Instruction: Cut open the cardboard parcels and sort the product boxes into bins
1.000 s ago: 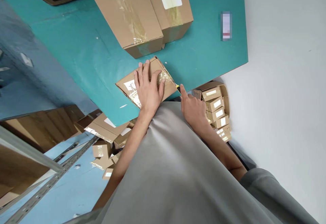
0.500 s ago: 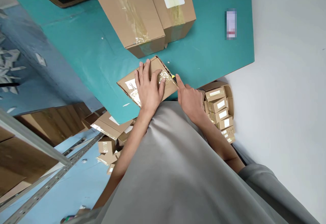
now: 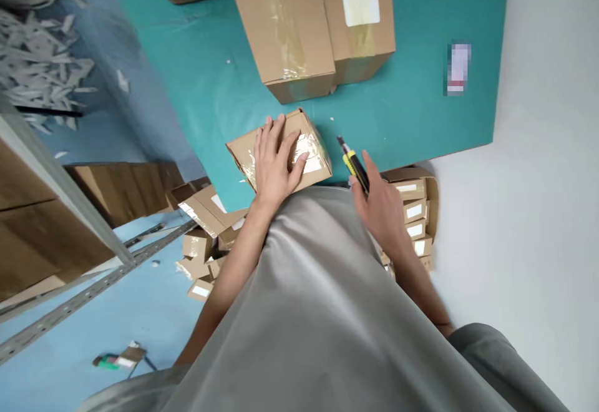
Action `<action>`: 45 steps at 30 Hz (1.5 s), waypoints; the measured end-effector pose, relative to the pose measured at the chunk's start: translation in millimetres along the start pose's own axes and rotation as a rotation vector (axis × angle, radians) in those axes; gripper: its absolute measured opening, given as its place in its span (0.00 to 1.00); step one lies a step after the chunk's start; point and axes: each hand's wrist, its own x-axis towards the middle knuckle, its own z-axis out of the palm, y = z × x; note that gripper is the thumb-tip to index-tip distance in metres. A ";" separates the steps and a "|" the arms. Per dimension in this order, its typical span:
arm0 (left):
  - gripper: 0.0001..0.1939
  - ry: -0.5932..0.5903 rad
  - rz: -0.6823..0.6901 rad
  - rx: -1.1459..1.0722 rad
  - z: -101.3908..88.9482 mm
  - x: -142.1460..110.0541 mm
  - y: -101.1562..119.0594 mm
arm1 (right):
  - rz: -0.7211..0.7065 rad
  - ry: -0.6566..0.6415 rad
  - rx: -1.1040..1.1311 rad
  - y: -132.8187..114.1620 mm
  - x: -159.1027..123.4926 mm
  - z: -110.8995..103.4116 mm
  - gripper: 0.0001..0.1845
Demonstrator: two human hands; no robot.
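Observation:
My left hand lies on a small cardboard box, its fingers spread across the top and steadying it. Clear shiny tape and a white label show on the box beside my thumb. My right hand is closed around a black and yellow utility knife, whose blade end points up and to the left. The knife is apart from the box, to its right. Under the box is the teal tabletop, near its front edge.
Two large taped cartons stand just beyond the small box. Small labelled boxes fill an open carton below the table at right. More boxes lie on the floor at left, by a metal rack. Paper scraps are heaped farther left.
The utility knife has left the box's right edge and moved right in my right hand, so more of it shows. The box has shifted under my left hand, showing more of its right side.

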 end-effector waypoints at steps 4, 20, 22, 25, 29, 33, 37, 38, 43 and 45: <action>0.35 0.049 -0.048 0.009 -27.4 -33.6 -24.9 | -0.086 0.069 0.396 47.9 94.3 54.5 0.32; 0.31 0.331 -0.323 -0.158 -65.9 -117.4 -42.1 | -0.154 0.040 0.628 29.0 173.7 135.8 0.21; 0.33 0.311 -0.340 -0.235 -52.2 -109.0 -43.3 | -0.165 0.145 0.556 44.4 166.0 118.3 0.22; 0.37 0.265 -0.347 -0.360 -24.4 -95.1 -54.1 | -0.175 0.290 0.450 63.9 154.3 93.6 0.25; 0.42 0.160 -0.370 -0.492 15.1 -84.0 -80.7 | -0.161 0.348 0.326 76.1 145.5 74.2 0.28; 0.48 0.105 -0.379 -0.548 40.0 -83.3 -99.5 | -0.122 0.339 0.171 75.3 139.4 60.5 0.28; 0.52 0.144 -0.326 -0.536 44.7 -83.0 -98.0 | -0.232 0.415 0.018 47.5 120.0 42.9 0.31; 0.52 0.156 -0.315 -0.532 44.1 -82.2 -96.3 | -0.288 0.370 -0.011 35.0 113.5 39.5 0.31; 0.46 0.147 -0.283 -0.555 41.5 -74.9 -96.1 | -0.530 -0.041 -0.269 -40.3 89.2 38.0 0.28; 0.43 0.132 -0.278 -0.586 42.0 -72.2 -99.6 | -0.567 -0.141 -0.445 -64.5 87.9 41.6 0.27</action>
